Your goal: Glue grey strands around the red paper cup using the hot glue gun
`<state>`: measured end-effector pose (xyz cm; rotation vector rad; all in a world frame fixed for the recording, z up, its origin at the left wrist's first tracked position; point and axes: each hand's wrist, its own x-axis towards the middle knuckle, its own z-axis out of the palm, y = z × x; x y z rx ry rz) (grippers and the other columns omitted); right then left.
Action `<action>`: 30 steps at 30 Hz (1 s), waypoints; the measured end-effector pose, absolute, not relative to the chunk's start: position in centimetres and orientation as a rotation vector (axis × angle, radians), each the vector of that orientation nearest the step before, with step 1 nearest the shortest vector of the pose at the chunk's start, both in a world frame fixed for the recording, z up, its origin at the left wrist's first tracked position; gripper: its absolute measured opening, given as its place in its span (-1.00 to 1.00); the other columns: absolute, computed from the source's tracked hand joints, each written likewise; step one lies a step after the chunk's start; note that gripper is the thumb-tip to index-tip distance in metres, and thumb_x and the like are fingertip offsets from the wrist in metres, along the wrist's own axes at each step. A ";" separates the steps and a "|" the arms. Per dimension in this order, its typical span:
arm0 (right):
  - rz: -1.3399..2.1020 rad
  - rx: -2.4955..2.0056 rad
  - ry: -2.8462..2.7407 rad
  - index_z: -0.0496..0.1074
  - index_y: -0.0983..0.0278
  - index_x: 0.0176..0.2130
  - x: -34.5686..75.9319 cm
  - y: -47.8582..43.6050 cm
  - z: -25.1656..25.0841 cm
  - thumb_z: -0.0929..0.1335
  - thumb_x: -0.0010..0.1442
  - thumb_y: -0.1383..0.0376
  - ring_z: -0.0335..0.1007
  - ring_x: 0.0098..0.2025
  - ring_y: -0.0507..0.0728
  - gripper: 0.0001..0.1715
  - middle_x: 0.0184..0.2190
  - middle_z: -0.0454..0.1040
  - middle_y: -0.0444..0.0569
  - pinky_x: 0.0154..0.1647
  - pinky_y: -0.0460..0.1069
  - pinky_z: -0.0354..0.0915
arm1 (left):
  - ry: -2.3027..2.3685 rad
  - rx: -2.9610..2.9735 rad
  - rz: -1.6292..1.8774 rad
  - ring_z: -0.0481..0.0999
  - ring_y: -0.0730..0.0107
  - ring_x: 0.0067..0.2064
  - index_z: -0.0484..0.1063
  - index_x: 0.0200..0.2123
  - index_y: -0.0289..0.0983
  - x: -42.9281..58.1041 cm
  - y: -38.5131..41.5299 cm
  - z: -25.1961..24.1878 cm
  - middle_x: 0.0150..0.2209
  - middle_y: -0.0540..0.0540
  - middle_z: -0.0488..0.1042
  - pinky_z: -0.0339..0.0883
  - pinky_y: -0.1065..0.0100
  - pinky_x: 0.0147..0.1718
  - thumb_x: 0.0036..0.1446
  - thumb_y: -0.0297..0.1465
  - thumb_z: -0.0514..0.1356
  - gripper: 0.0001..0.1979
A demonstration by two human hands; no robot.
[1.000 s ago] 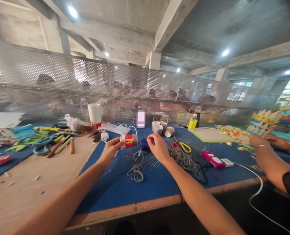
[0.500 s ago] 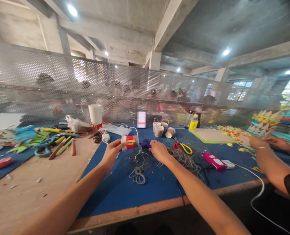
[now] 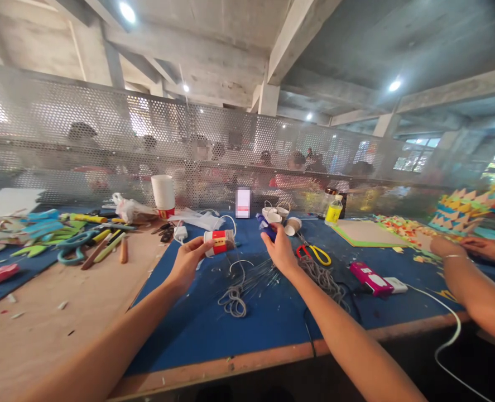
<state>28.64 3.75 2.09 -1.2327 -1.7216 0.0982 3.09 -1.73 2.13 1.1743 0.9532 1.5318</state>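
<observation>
Where the bench is bare wood, far left: foam cut-outs (image 3: 25, 234) in green and blue lie jumbled, with teal scissors (image 3: 69, 249) among them.
Back edge: a stack of cups (image 3: 162, 194) stands upright before the perforated screen (image 3: 63, 139).
Left hand (image 3: 185, 263): raised over the blue mat (image 3: 205, 340), thumb and fingers closed round a paper cup.
Paper cup (image 3: 219, 242): white with a red band, held on its side, clear of the mat.
Grey cord (image 3: 231, 298): a small coil lies on the mat, below and between the two hands.
Right hand (image 3: 281, 252): fingers curled round a small blue tool (image 3: 263, 225), held up off the mat. It is near the paper cup, not touching it.
Behind the right hand: small white cups (image 3: 274, 215) — one brown-lined cup beside them is tipped over.
Yellow-handled scissors (image 3: 316, 255): flat on the mat, just right of the right hand, beside a loose heap of more cord.
Pink gadget (image 3: 366, 278): farther right, with a white cable trailing off the bench edge.
Far right: another person's hands (image 3: 443, 247) rest on the mat — near a zigzag paper crown (image 3: 460, 207).
</observation>
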 end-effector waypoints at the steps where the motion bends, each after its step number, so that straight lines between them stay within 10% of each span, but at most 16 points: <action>1: 0.183 -1.203 -1.707 0.35 0.32 0.08 28.5 3.6 2.3 0.34 0.30 0.18 0.51 0.02 0.28 -0.59 -0.01 0.54 0.17 0.03 0.11 0.39 | 0.964 1.191 1.527 0.55 0.29 -0.30 0.65 -0.28 -0.25 3.1 -1.7 2.1 -0.32 -0.09 0.64 0.36 0.35 -0.23 0.01 -0.17 0.41 -0.71; 15: 0.589 -0.974 -1.672 0.56 0.26 -0.14 26.3 1.7 4.8 0.41 0.20 0.05 0.58 -0.15 0.19 -0.64 -0.23 0.64 0.00 -0.04 0.04 0.43 | 1.066 1.215 1.535 0.54 0.27 -0.35 0.64 -0.28 -0.23 3.0 -1.6 1.8 -0.37 -0.04 0.64 0.34 0.35 -0.32 -0.06 -0.09 0.44 -0.63; 24: 0.405 -0.884 -1.495 0.51 0.30 -0.16 25.6 4.8 13.2 0.30 0.28 -0.07 0.36 -0.44 0.03 -0.49 -0.49 0.44 -0.09 -0.44 -0.09 0.28 | 1.096 1.229 1.542 0.54 0.25 -0.32 0.66 -0.29 -0.21 2.9 -1.1 1.3 -0.37 -0.05 0.64 0.34 0.36 -0.33 -0.08 -0.13 0.45 -0.67; 30: 0.551 -0.875 -1.639 0.55 0.29 -0.19 25.2 1.7 8.8 0.34 0.25 -0.04 0.38 -0.44 0.05 -0.54 -0.51 0.47 -0.10 -0.44 -0.09 0.28 | 1.031 1.212 1.527 0.52 0.30 -0.35 0.63 -0.27 -0.25 2.8 -1.3 1.4 -0.41 -0.04 0.61 0.34 0.36 -0.31 -0.03 -0.14 0.44 -0.67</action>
